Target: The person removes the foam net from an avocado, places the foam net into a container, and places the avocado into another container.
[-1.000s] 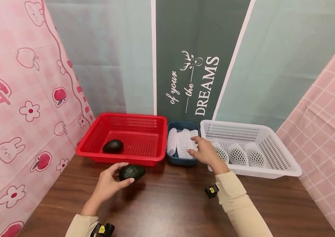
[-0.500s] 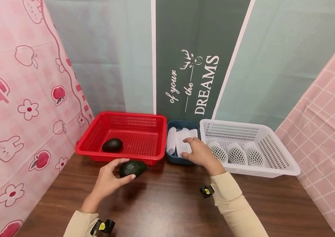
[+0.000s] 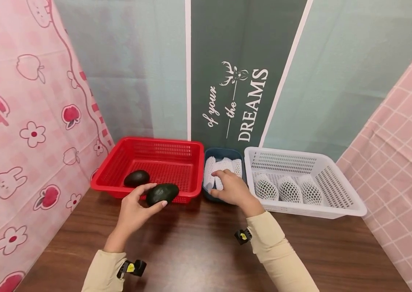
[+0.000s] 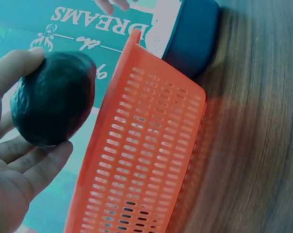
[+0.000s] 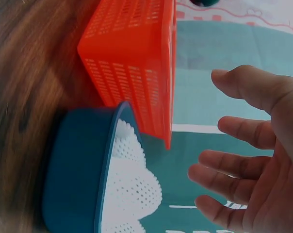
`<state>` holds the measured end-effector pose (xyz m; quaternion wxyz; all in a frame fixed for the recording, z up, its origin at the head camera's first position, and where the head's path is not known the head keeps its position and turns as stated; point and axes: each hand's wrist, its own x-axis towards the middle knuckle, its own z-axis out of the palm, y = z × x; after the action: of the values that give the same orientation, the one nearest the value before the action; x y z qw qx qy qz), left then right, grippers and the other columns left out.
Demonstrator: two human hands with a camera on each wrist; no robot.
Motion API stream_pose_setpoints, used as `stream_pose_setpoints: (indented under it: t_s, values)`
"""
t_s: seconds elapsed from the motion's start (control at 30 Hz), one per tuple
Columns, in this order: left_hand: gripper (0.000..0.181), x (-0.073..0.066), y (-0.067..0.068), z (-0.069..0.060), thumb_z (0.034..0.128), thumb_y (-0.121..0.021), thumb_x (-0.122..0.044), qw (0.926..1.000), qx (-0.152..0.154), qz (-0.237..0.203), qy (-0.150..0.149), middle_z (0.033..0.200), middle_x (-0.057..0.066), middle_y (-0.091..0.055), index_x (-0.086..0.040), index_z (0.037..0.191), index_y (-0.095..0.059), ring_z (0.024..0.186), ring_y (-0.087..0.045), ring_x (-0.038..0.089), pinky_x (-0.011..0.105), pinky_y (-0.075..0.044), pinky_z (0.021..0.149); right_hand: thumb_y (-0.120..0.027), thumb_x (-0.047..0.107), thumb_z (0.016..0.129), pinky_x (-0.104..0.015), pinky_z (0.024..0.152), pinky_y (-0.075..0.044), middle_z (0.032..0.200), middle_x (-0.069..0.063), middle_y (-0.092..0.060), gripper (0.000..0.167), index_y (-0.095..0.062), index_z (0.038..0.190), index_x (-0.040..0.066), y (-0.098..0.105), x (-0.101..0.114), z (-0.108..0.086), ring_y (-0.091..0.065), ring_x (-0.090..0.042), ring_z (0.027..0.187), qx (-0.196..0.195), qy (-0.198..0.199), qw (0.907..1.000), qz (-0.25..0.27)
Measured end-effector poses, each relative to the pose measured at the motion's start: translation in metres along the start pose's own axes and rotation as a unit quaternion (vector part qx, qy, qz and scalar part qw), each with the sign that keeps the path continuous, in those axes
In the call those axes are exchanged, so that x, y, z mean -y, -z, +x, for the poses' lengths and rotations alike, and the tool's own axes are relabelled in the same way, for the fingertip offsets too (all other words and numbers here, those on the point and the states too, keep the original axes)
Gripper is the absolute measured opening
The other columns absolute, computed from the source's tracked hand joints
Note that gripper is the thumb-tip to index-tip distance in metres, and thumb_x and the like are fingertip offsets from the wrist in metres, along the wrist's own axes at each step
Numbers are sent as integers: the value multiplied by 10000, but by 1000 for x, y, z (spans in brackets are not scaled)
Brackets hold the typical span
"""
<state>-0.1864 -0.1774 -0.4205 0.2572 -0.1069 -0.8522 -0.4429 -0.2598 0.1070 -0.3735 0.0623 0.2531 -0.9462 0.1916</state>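
Between thumb and fingers, my left hand [image 3: 133, 211] grips a dark green avocado [image 3: 163, 194] in front of the red basket [image 3: 165, 141]; the left wrist view shows this avocado [image 4: 56, 99] raised above the basket's rim. A second avocado [image 3: 136, 178] lies inside that basket. My right hand [image 3: 233, 188] hovers over a small dark blue bin [image 3: 224, 151] of white foam net sleeves [image 3: 209, 169]. Its fingers are spread, with nothing between them in the right wrist view, where the sleeves [image 5: 132, 187] stick out of the bin.
A white basket [image 3: 286, 155] stands right of the blue bin, holding 3 avocados in foam nets [image 3: 290, 190]. The containers sit side by side along the back of the brown wooden table [image 3: 191, 251]. Printed cloths hang behind and at both sides.
My left hand has lifted the avocado up and toward the red basket's front rim. Over the blue bin, my right hand has shifted left, from its right side toward the left sleeves.
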Motion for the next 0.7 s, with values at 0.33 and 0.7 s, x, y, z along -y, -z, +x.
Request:
stream_pose_setpoints:
  t_s: [0.33,0.7]
  values:
    - [545,8,-14,16,672,-846,-225,9992,-371,37,174,1068,76,-636,-67,1143,-621,896,-564,208,404,-473,721,-722,295,777,-448,781,-468,1085,-104,-592,460,-604,1166,81,-11,16,8,-565,-244,959,-2,174,9998,-52]
    - [645,11,-23,32,717,-814,-212,9987,-390,210,252,1204,176,-529,-24,1266,-533,1017,-510,314,456,-443,792,-716,322,779,-458,753,-471,1080,-96,-586,486,-594,1189,91,-19,28,11,-565,-235,946,146,234,9990,-337]
